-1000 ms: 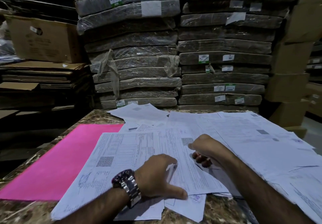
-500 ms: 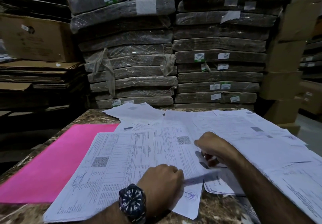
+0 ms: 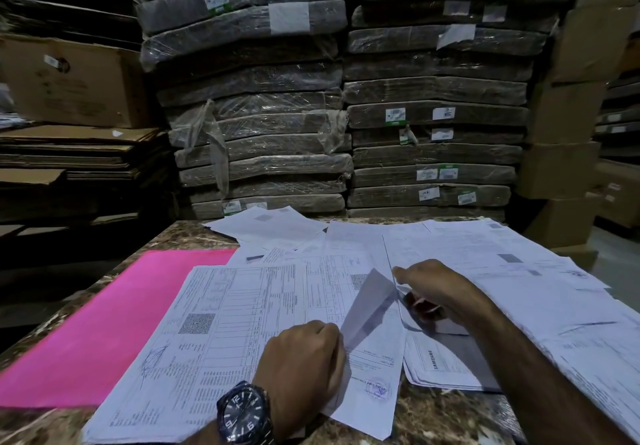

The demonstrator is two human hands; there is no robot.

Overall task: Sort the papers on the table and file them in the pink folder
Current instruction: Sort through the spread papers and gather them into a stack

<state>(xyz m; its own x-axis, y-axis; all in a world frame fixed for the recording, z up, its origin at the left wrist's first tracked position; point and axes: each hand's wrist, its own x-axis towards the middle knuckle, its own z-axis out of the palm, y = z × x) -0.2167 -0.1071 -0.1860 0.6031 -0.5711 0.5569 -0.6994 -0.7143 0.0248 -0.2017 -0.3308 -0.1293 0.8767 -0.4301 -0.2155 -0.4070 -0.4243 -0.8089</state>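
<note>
Printed papers [image 3: 242, 326] lie spread over the marble table [image 3: 194, 236], overlapping each other. The pink folder [image 3: 114, 326] lies closed and flat at the left, its right edge under the papers. My left hand [image 3: 304, 365], with a wristwatch, has curled fingers on the top sheet and pinches its lifted right edge. My right hand [image 3: 433, 288] pinches the same sheet's folded-up corner [image 3: 367, 309]. A thinner stack with a printed logo [image 3: 436, 361] lies under my right forearm.
Plastic-wrapped bundles of flattened cardboard [image 3: 263, 125] are stacked high right behind the table. A cardboard box [image 3: 69, 80] and flat cartons sit at the left. More boxes [image 3: 568, 132] stand at the right. The table's front edge is near my wrists.
The right edge of the top sheet has lifted and folded over between my hands. My left hand moved right to that edge, and my right hand stayed near the middle.
</note>
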